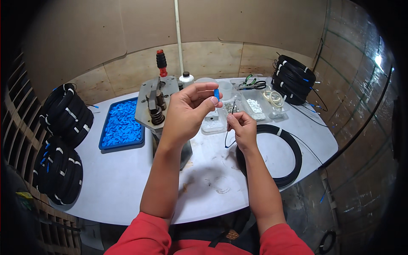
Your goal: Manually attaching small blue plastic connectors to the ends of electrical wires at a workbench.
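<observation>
Raised over the middle of the table, my left hand (183, 114) pinches a small blue plastic connector housing (216, 94) between thumb and fingertips. Just to its right and a little lower, my right hand (244, 131) is closed on a thin black cable (233, 107), whose end points up past the fingertips. Housing and cable end are close together but apart. Below my right hand a short loop of cable hangs down. A coil of black cable (295, 146) with white ties lies flat on the table beside my right wrist.
A hand press (146, 104) with a red-and-black handle stands behind my left forearm. Left of it is a blue tray (121, 147) full of blue housings. Clear bins (257, 115), pliers (254, 85) and a white bottle (186, 79) sit behind. Cable coils (68, 114) stack at both sides.
</observation>
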### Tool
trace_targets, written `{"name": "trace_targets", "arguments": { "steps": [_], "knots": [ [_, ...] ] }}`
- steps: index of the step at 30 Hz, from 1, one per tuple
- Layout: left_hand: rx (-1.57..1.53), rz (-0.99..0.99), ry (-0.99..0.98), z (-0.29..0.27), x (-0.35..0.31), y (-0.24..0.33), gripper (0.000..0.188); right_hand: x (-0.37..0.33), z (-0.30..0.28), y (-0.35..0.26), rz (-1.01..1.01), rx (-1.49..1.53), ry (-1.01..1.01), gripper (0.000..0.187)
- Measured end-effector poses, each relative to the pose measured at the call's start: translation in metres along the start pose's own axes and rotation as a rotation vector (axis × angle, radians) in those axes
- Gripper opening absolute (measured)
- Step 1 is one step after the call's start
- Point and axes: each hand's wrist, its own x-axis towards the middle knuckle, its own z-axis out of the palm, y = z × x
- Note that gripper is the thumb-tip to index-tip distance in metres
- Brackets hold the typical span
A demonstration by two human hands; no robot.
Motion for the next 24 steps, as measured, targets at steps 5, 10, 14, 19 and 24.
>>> {"name": "trace_targets", "arguments": {
  "steps": [5, 10, 14, 19, 24],
  "knots": [
    [0.020, -0.037, -0.040, 0.009, 0.015, -0.032, 0.031, -0.002, 0.001, -0.004, -0.015, 0.037, -0.019, 0.015],
    [0.102, -0.121, -0.057, 0.007, 0.021, -0.058, 0.029, -0.003, -0.002, -0.005, -0.037, 0.031, 0.020, 0.019],
    [0.091, -0.166, -0.078, 0.004, 0.024, -0.071, 0.029, -0.004, 0.001, -0.008, -0.022, 0.002, 0.038, 0.025],
    [0.045, -0.209, -0.085, 0.003, 0.028, -0.078, 0.029, -0.005, 0.000, -0.005, -0.030, 0.019, 0.041, 0.027],
    [0.018, -0.207, -0.090, -0.002, 0.029, -0.080, 0.028, -0.007, 0.004, -0.002, -0.023, 0.017, 0.026, 0.026]
  ]
}}
